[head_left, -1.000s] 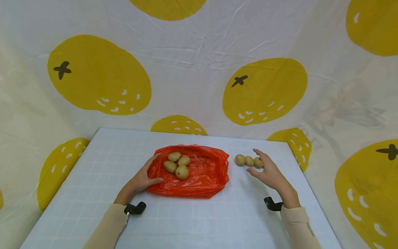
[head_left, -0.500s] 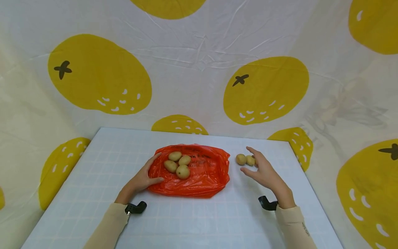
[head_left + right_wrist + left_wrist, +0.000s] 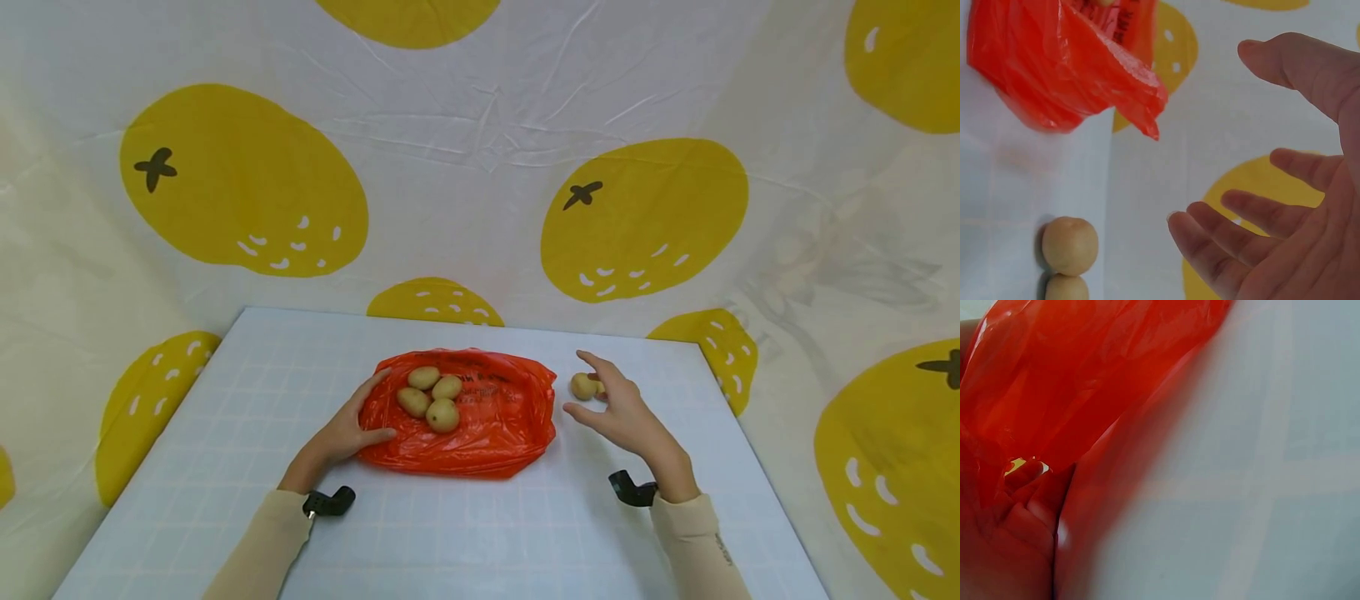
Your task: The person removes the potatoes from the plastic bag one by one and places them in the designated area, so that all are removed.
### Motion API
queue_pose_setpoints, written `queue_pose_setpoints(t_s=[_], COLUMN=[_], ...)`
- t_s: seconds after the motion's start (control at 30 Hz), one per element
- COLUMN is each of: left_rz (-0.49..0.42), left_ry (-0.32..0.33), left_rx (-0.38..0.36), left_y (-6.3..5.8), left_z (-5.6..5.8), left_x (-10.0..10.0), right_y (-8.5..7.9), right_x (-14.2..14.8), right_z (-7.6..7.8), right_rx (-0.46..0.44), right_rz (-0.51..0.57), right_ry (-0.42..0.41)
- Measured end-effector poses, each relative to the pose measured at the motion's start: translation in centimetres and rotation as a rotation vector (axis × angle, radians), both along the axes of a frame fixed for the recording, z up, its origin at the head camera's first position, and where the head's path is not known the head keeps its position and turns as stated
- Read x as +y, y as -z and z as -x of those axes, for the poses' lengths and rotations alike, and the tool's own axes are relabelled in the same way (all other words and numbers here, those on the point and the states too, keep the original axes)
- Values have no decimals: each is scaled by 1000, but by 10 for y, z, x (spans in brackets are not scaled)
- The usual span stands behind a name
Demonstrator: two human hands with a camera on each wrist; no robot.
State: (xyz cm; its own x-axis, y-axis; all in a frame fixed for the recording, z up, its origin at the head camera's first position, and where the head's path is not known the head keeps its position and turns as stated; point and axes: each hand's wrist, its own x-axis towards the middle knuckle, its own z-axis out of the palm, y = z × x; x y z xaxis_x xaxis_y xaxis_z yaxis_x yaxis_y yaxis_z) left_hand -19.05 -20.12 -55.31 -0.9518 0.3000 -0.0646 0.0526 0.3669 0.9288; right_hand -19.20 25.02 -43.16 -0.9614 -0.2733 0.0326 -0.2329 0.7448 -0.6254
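A red plastic bag [image 3: 495, 425] lies mouth-up on the table, with several potatoes [image 3: 443, 415] in its left half. My left hand [image 3: 347, 427] holds the bag's left end, fingers along the back and thumb across the front; in the left wrist view red plastic [image 3: 1104, 369] covers much of the scene and tints the palm [image 3: 1010, 550]. My right hand [image 3: 622, 417] hovers right of the bag, thumb and fingers spread, holding nothing. Beyond its fingers sits a round potato [image 3: 582, 386], touching a second one [image 3: 1067, 289] partly hidden in the head view.
The table [image 3: 480, 542] has a pale checked cover. Behind it hangs a white cloth [image 3: 450, 208] printed with large yellow fruits. A black wrist camera [image 3: 632, 489] sits at the right cuff, another [image 3: 330, 502] at the left.
My right hand has moved left toward the bag, passing in front of the loose potatoes and hiding more of them. The left hand, bag and potatoes inside stay in place.
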Motion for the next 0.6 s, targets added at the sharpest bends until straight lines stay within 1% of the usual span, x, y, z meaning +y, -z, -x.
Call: queue_pose_setpoints(t_s=[0.13,0.27,0.5,0.6], left_rz=[1,-5,-17,-7], left_ry=[2,4,-3,-1], left_rx=[7,9,0,13], left_y=[1,0,-2,-2], left_z=[0,0,0,0], left_x=[0,0,1,1], right_y=[-3,-6,-8,-7], right_x=[-7,-16,-38,-48], right_z=[-1,-1,5,9], right_rx=[8,-7,-10,-22], right_rz=[11,41,62,57], right_ry=[-22,-58,-132,-153])
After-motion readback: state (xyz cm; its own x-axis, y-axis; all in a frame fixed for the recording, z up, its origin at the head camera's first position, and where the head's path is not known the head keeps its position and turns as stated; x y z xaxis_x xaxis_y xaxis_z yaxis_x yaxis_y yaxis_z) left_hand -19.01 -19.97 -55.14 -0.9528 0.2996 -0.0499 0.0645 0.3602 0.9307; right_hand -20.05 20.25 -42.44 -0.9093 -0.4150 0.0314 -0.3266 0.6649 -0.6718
